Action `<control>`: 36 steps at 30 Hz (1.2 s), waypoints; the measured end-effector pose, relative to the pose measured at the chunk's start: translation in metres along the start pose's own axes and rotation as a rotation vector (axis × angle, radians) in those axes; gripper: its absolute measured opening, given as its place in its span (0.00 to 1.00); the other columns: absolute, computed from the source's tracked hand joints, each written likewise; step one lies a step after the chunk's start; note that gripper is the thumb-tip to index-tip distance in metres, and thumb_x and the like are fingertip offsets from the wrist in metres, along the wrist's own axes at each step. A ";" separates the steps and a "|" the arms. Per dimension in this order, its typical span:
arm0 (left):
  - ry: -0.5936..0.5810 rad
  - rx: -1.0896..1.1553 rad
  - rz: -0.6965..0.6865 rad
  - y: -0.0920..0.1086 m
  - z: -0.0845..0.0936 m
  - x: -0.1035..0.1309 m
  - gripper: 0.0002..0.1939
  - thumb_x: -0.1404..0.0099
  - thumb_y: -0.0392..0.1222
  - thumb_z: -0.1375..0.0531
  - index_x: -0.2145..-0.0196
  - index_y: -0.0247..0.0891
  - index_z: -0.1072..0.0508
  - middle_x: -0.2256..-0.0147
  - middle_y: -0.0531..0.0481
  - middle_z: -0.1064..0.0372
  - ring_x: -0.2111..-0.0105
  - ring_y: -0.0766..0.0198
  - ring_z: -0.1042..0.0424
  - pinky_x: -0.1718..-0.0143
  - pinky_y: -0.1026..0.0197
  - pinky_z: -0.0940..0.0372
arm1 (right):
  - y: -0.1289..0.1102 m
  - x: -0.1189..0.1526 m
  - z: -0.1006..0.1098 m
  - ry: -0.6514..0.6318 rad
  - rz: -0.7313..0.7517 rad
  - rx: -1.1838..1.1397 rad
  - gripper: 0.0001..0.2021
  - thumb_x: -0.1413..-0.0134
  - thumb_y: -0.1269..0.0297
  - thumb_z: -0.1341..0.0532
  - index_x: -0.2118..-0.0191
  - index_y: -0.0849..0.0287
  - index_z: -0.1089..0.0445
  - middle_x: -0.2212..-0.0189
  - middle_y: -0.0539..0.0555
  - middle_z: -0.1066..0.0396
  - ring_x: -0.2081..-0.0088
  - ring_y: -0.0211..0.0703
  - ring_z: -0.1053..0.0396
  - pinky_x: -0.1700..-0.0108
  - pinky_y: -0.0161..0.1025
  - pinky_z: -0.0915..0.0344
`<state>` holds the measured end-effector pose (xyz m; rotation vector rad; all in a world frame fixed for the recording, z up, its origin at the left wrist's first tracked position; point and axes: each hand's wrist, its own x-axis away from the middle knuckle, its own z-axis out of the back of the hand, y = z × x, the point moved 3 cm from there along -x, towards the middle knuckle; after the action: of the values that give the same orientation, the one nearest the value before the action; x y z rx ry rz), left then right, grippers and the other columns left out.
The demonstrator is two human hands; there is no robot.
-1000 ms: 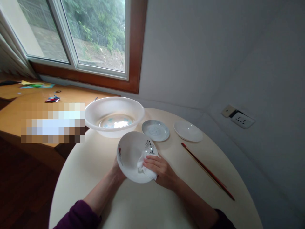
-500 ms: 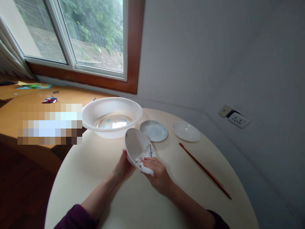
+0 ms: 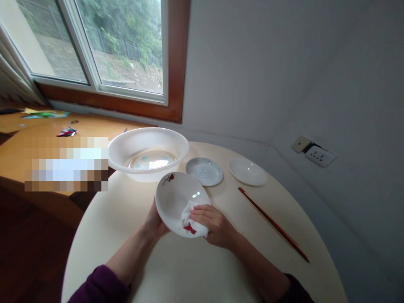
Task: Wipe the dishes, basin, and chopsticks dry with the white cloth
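A white bowl with red floral marks is tilted so that its inside faces me, held above the round table. My left hand grips its left side from beneath, most of the fingers hidden behind it. At the lower right rim, my right hand presses a crumpled white cloth against the inner surface, fingers closed over it. Just beyond the bowl stands a large whitish plastic basin with some water in it.
Behind the bowl a bluish-grey plate and a white dish lie on the round cream table. Reddish-brown chopsticks rest at the right. A wooden desk adjoins at left; wall sockets are on the right.
The bowl has turned from nearly edge-on to show its inside and red marks. My right hand and the cloth stay at its lower right rim.
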<state>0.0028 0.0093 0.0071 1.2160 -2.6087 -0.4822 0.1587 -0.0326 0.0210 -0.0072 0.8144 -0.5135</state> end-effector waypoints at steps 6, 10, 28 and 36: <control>-0.131 0.009 0.119 -0.003 0.001 -0.001 0.32 0.41 0.57 0.47 0.48 0.28 0.34 0.56 0.35 0.30 0.51 0.47 0.35 0.48 0.48 0.46 | 0.006 0.003 0.002 -0.004 0.002 0.007 0.13 0.48 0.74 0.43 0.55 0.61 0.34 0.60 0.59 0.27 0.53 0.44 0.32 0.52 0.44 0.32; -0.199 -0.094 0.079 -0.007 0.003 0.001 0.35 0.46 0.62 0.43 0.48 0.32 0.34 0.53 0.36 0.31 0.50 0.48 0.35 0.48 0.48 0.44 | 0.004 0.004 -0.003 0.035 -0.084 -0.010 0.13 0.46 0.74 0.45 0.54 0.59 0.34 0.61 0.58 0.26 0.53 0.44 0.32 0.53 0.44 0.32; 0.062 -0.277 -0.231 -0.004 0.023 -0.001 0.28 0.54 0.53 0.33 0.57 0.36 0.27 0.59 0.43 0.27 0.56 0.52 0.31 0.51 0.54 0.41 | -0.011 -0.006 0.000 0.093 -0.119 -0.160 0.12 0.47 0.65 0.39 0.56 0.60 0.34 0.64 0.59 0.27 0.57 0.46 0.31 0.55 0.45 0.31; -0.148 -0.132 -0.033 -0.005 0.011 0.002 0.23 0.44 0.51 0.41 0.54 0.33 0.28 0.55 0.39 0.28 0.45 0.48 0.41 0.43 0.49 0.51 | -0.004 -0.005 0.009 0.082 -0.001 -0.115 0.13 0.50 0.72 0.41 0.56 0.60 0.35 0.63 0.60 0.27 0.59 0.45 0.30 0.55 0.45 0.31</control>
<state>0.0011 0.0071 -0.0047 1.2245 -2.6312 -0.7658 0.1600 -0.0360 0.0312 -0.0930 0.9232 -0.4697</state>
